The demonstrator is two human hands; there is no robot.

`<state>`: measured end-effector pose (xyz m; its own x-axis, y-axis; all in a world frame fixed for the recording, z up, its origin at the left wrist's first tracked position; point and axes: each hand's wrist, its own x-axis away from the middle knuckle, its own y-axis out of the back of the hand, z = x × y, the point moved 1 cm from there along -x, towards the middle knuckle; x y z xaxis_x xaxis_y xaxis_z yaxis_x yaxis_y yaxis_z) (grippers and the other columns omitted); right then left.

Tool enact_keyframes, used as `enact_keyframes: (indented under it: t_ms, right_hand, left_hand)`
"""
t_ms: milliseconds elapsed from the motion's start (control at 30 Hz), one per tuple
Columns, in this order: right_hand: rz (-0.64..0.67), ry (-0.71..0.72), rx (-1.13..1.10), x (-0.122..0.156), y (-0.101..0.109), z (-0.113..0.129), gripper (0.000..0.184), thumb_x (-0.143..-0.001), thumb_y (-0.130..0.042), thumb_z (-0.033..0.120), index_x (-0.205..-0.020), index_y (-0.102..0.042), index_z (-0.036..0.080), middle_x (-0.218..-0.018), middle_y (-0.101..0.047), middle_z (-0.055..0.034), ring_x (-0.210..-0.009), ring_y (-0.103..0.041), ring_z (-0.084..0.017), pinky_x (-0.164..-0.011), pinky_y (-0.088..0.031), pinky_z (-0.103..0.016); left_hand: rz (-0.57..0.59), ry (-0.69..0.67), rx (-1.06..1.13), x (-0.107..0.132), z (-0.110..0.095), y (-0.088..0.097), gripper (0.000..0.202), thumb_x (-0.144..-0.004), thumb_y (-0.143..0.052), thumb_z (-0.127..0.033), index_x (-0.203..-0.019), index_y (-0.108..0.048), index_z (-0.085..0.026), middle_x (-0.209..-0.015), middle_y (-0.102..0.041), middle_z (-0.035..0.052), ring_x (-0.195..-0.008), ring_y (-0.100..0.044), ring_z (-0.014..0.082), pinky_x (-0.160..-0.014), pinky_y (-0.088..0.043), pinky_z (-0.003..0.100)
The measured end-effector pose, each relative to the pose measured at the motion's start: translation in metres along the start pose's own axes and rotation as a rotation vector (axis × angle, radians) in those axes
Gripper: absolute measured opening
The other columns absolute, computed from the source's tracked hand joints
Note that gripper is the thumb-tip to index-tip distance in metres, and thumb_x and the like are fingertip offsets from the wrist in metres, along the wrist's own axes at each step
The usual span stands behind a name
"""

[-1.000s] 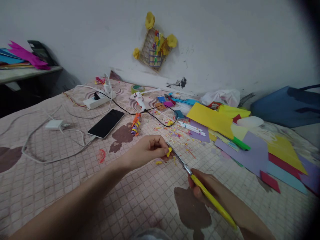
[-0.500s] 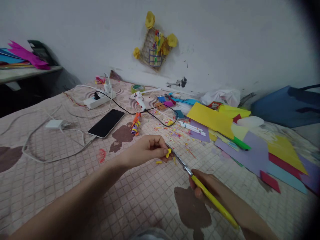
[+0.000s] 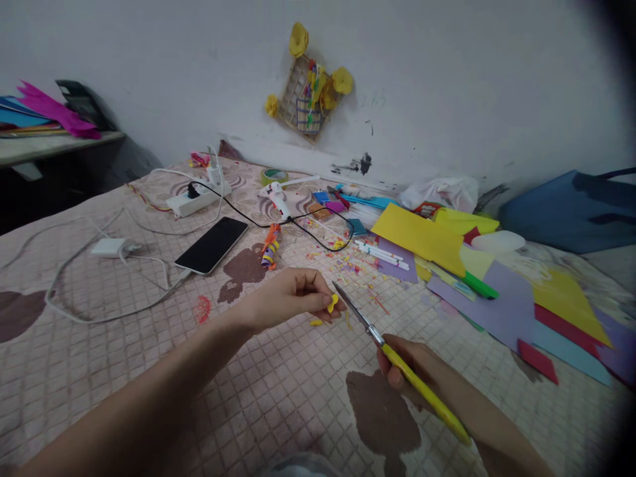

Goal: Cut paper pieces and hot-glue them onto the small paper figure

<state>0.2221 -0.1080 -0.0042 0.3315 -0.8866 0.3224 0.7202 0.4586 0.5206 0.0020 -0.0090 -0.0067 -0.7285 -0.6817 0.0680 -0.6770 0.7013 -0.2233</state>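
Note:
My left hand (image 3: 291,299) pinches a small yellow paper piece (image 3: 332,303) between thumb and fingers, just above the patterned sheet. My right hand (image 3: 415,371) grips yellow-handled scissors (image 3: 397,361); their blades point up-left, with the tip a short gap to the right of the yellow piece. A yellow paper scrap (image 3: 316,322) lies on the sheet below my left hand.
A black phone (image 3: 212,245), white charger (image 3: 109,248) with cables and a power strip (image 3: 196,199) lie at the left. A glue gun (image 3: 277,197), tape roll (image 3: 273,176) and paper scraps sit beyond. Coloured paper sheets (image 3: 497,291) cover the right side; a blue bag (image 3: 571,209) is behind.
The scissor blades have drawn slightly away to the right of the yellow piece. My left hand has kept its place.

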Motion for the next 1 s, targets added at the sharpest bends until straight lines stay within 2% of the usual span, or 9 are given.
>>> enact_keyframes:
  t_ms: [133,267,600,733,1000]
  right_hand:
    - [-0.033,0.023,0.043,0.004,-0.001,0.002,0.014,-0.083,-0.048,0.031,-0.077,-0.054,0.019,-0.069,-0.059,-0.0007,-0.062,-0.053,-0.014,-0.058,-0.042,-0.026]
    - [-0.028,0.056,0.046,0.004,-0.003,0.002,0.009,-0.083,-0.049,0.026,-0.080,-0.055,0.019,-0.073,-0.062,-0.0013,-0.066,-0.055,-0.015,-0.060,-0.043,-0.027]
    - [-0.073,0.001,0.080,0.001,-0.005,0.015,0.011,-0.079,-0.047,0.027,-0.073,-0.052,0.019,-0.064,-0.056,-0.0006,-0.059,-0.050,-0.015,-0.054,-0.040,-0.026]
    - [-0.083,0.001,0.084,0.002,-0.006,0.012,0.012,-0.080,-0.046,0.027,-0.072,-0.051,0.020,-0.063,-0.055,-0.0001,-0.055,-0.048,-0.013,-0.052,-0.039,-0.026]
    - [-0.074,0.024,0.044,0.003,-0.007,0.004,0.014,-0.083,-0.045,0.030,-0.075,-0.053,0.020,-0.067,-0.059,-0.0009,-0.063,-0.054,-0.016,-0.058,-0.043,-0.027]
  left_hand:
    - [-0.024,0.006,0.019,-0.001,0.001,-0.001,0.015,-0.075,-0.065,-0.023,-0.074,-0.057,-0.010,-0.084,-0.068,0.0081,-0.072,-0.063,0.0110,-0.069,-0.050,0.025]
    - [-0.066,-0.010,0.028,-0.002,0.003,-0.003,0.017,-0.074,-0.065,-0.024,-0.073,-0.056,-0.010,-0.080,-0.067,0.0064,-0.069,-0.063,0.0107,-0.069,-0.051,0.026]
    - [-0.127,-0.037,0.034,-0.003,0.004,-0.010,0.017,-0.076,-0.064,-0.025,-0.073,-0.055,-0.011,-0.077,-0.066,0.0045,-0.069,-0.062,0.0109,-0.068,-0.050,0.025]
    - [-0.156,-0.045,0.024,-0.003,0.004,-0.012,0.016,-0.076,-0.063,-0.023,-0.073,-0.054,-0.011,-0.076,-0.066,0.0044,-0.070,-0.062,0.0107,-0.067,-0.049,0.024]
    - [-0.198,-0.057,0.042,-0.003,0.006,-0.015,0.017,-0.076,-0.065,-0.024,-0.073,-0.054,-0.012,-0.073,-0.065,0.0033,-0.068,-0.061,0.0104,-0.067,-0.048,0.025]
